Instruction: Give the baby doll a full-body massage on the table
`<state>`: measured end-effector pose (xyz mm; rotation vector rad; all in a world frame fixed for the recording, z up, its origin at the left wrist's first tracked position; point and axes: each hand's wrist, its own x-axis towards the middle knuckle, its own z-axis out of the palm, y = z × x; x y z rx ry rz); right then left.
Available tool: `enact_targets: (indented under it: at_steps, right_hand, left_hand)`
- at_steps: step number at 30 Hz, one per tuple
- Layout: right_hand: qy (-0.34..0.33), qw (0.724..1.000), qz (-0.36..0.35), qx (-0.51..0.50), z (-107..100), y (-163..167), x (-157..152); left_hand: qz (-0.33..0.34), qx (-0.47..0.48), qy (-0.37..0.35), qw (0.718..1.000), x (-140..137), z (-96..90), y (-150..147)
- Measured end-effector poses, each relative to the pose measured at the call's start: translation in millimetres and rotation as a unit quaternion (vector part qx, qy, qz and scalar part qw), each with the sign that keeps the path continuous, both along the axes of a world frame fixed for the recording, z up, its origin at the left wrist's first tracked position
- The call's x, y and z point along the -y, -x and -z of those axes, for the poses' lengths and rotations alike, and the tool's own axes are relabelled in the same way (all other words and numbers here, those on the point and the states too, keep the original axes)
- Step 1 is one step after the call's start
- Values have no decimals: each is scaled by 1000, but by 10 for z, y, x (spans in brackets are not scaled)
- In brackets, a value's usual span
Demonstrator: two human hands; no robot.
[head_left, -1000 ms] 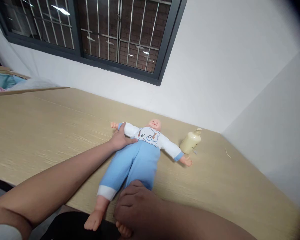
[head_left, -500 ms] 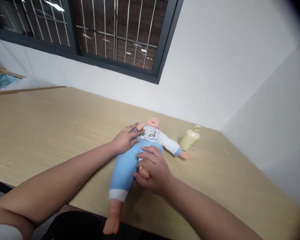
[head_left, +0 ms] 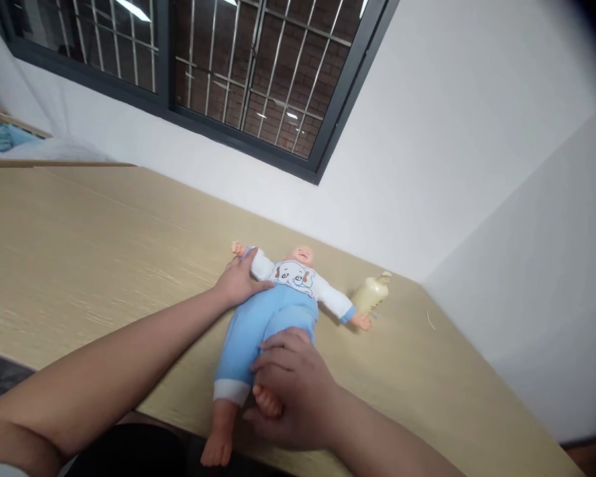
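A baby doll [head_left: 288,311] in a white top with a printed animal face and light blue trousers lies on its back, head away from me. My left hand [head_left: 238,281] holds the doll's side and arm at the left, its thumb across the edge of the belly; that doll arm points out past my fingertips. Around the doll's lower leg on the right side, my right hand [head_left: 298,391] is closed, with the small foot poking out below my fingers. The other leg lies straight, its bare foot over the table's front edge.
A pale yellow pump bottle [head_left: 372,295] leans or stands by the doll's outstretched hand at the right. The wooden table [head_left: 104,252] meets a white wall with a barred window [head_left: 258,73]. A box with blue cloth [head_left: 10,136] is at the far left. A thin strand [head_left: 430,320] lies at the right.
The doll's left-side arm has swung from its chest out to the left, with my left hand. My right hand has drawn the leg down towards me, straightening it. The view has shifted slightly.
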<state>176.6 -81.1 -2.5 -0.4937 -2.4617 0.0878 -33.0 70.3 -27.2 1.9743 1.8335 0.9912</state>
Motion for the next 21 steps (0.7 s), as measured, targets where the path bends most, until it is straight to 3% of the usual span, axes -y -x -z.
enact_targets:
  at_steps: [6, 13, 15, 18, 21]
  right_hand:
    - [7, 992, -30, 126, 197, 68, 192]
    - [-44, 971, -49, 230, 339, 96, 168]
    - [-16, 977, -86, 196, 312, 93, 157]
    - [55, 989, -130, 48, 189, 44, 112]
    - [79, 989, -76, -95, 34, -83, -18]
  left_hand:
    - [-51, -45, 68, 995, -101, -10, 145]
    - [-35, -143, 95, 985, -37, -73, 157]
    - [-34, -152, 98, 983, -13, -91, 162]
    - [-35, -166, 98, 981, 7, -124, 167]
    - [-43, -200, 82, 975, 12, -157, 172]
